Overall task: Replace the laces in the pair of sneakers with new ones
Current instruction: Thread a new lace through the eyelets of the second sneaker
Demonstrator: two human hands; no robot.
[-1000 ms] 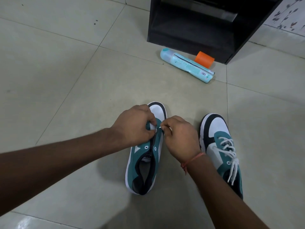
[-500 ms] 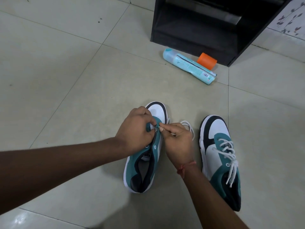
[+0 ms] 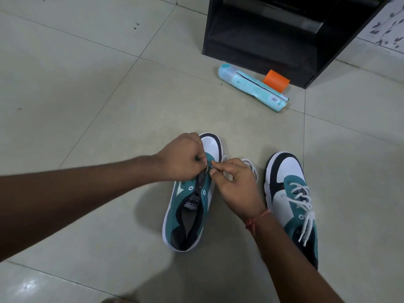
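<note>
Together two hands (image 3: 209,171) pinch one lace (image 3: 249,164); two sneakers (image 3: 190,206).

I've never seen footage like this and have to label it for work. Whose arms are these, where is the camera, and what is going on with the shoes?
The camera sits on a person's head, looking down at their own arms. On the tiled floor lie two teal, white and black sneakers. The left hand grips the front of the unlaced sneaker near its eyelets, while the right hand pinches a white lace there, seemingly threading it. The laced sneaker lies to the right. Farther off lie a light blue bottle and an orange cap beside a black cabinet.
</note>
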